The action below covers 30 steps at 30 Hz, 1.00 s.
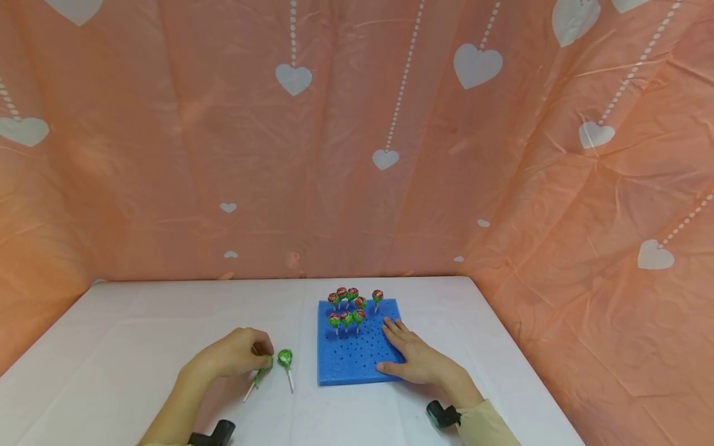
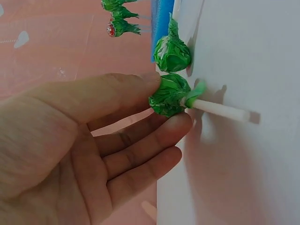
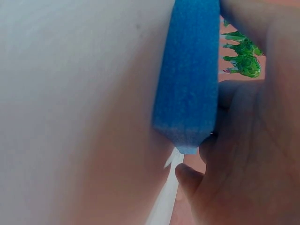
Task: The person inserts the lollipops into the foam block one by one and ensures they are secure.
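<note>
Between thumb and fingers my left hand (image 1: 237, 352) pinches a green-wrapped lollipop (image 2: 171, 95) by its head, the white stick pointing down toward the tabletop. Just right of it, a second green lollipop (image 1: 285, 358) lies on the table. My right hand (image 1: 417, 358) rests with spread, straight fingers on the right edge of a blue foam block (image 1: 357, 370) dotted with small holes. Several green and red lollipops (image 1: 346, 318) stand upright by their sticks in the block's far part. In the right wrist view the block's side (image 3: 187, 79) shows beside the palm.
A white-covered table (image 1: 167, 316) bears everything. Behind it and at the sides hangs an orange curtain (image 1: 346, 217) with white hearts. Dark wrist cameras (image 1: 442, 414) are strapped to both wrists.
</note>
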Motion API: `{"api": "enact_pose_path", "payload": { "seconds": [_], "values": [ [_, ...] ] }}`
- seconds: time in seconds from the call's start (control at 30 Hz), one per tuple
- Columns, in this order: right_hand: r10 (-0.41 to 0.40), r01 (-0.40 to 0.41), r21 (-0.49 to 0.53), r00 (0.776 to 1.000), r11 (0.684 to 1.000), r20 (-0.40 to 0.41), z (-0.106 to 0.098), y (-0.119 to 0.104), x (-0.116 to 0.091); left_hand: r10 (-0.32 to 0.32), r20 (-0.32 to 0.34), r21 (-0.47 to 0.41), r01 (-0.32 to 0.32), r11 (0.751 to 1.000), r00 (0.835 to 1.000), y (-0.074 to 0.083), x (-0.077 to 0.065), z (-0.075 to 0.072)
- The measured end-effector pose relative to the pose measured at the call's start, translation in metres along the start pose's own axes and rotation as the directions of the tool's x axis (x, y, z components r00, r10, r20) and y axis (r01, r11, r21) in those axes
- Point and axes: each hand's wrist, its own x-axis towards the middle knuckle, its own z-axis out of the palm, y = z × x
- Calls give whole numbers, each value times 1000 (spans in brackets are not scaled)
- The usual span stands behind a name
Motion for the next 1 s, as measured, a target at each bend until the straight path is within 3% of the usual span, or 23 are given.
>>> {"api": "enact_pose_path", "payload": {
  "seconds": [0.33,0.5,0.83,1.0],
  "values": [
    [6,-6,7,1000,1000,0,0,2,0,25,-64,-22,-27,999,998,4,-1,-2],
    [4,-4,5,1000,1000,5,0,2,0,51,-127,-11,-53,999,991,7,2,-3],
    [15,-15,10,1000,1000,3,0,2,0,111,-261,23,-109,994,959,15,7,0],
    [19,-19,10,1000,1000,1,1,2,0,152,-333,43,-146,988,931,21,9,2]
  ]
}}
